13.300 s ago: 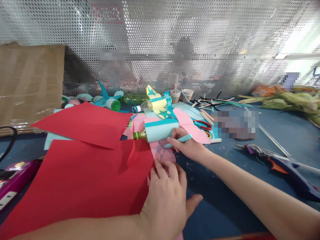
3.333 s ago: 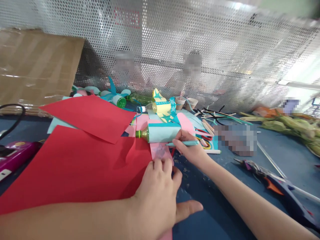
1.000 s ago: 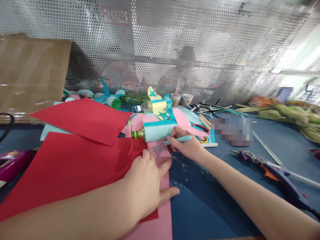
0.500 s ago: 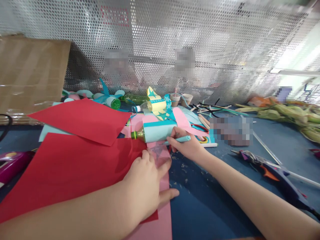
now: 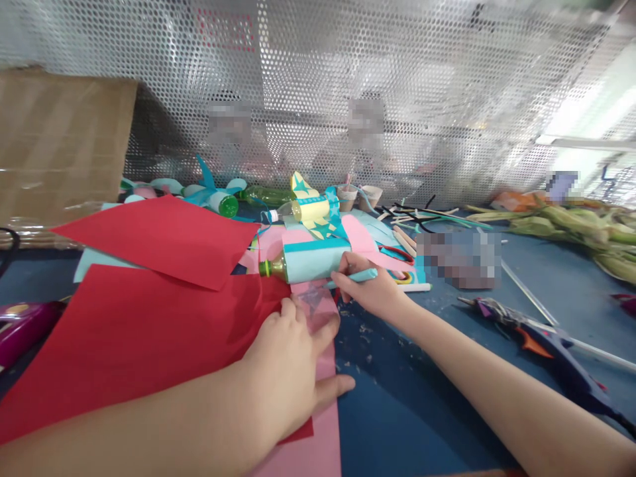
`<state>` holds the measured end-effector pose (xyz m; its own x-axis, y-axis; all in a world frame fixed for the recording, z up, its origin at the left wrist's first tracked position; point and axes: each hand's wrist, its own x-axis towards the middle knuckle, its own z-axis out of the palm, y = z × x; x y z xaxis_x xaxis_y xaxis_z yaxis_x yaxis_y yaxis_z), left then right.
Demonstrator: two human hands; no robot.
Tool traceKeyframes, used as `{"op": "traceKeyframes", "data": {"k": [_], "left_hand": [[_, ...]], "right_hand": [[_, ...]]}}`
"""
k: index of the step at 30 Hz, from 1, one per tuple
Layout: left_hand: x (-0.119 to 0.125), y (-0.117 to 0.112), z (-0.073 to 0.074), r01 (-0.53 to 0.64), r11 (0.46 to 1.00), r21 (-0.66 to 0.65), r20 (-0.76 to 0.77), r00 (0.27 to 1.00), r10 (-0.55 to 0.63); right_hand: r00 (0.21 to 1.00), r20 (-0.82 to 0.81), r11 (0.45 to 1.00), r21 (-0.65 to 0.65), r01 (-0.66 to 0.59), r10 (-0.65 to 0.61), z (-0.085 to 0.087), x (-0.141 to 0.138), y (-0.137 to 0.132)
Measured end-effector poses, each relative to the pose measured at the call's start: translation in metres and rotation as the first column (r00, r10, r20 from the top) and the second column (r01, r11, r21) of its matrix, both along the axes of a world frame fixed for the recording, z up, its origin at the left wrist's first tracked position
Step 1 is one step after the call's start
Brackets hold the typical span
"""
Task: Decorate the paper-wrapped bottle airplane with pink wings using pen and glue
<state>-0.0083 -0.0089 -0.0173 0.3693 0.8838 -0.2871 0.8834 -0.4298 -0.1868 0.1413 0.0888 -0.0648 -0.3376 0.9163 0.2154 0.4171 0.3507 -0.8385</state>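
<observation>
My left hand (image 5: 293, 371) lies flat, fingers spread, on a pink paper strip (image 5: 313, 444) and a small clear star-marked piece (image 5: 315, 306), beside a large red sheet (image 5: 129, 331). My right hand (image 5: 370, 291) is closed round a light-blue pen (image 5: 355, 277), whose tip rests at the pink strip's far end. Just beyond it lies a bottle wrapped in light-blue paper (image 5: 311, 260) with a green cap.
A second red sheet (image 5: 163, 238) lies behind. A yellow-and-teal bottle craft (image 5: 313, 211), scissors (image 5: 397, 252), sticks, paper cups (image 5: 358, 195), a glue gun (image 5: 541, 344), a purple device (image 5: 22, 328), cardboard (image 5: 59, 146) and a perforated metal screen (image 5: 348, 79) surround the blue table (image 5: 427, 397).
My left hand slid forward and left along the pink strip over the past seconds; in the last second both hands stay almost still.
</observation>
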Motion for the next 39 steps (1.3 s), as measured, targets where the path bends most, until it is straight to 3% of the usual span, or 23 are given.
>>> {"op": "traceKeyframes", "data": {"k": [10,39], "left_hand": [[-0.0013,0.0001,-0.0018,-0.002,1.000,-0.002,0.056,0.998,0.002],[-0.0009,-0.0008,-0.0019,0.006,0.999,0.038,0.064,0.998,-0.009]], "right_hand": [[0.996,0.056,0.998,0.002,0.067,-0.067,0.0024,0.0017,-0.0001],[0.999,0.033,1.000,-0.024,0.019,-0.018,0.0034,0.0004,-0.0022]]}}
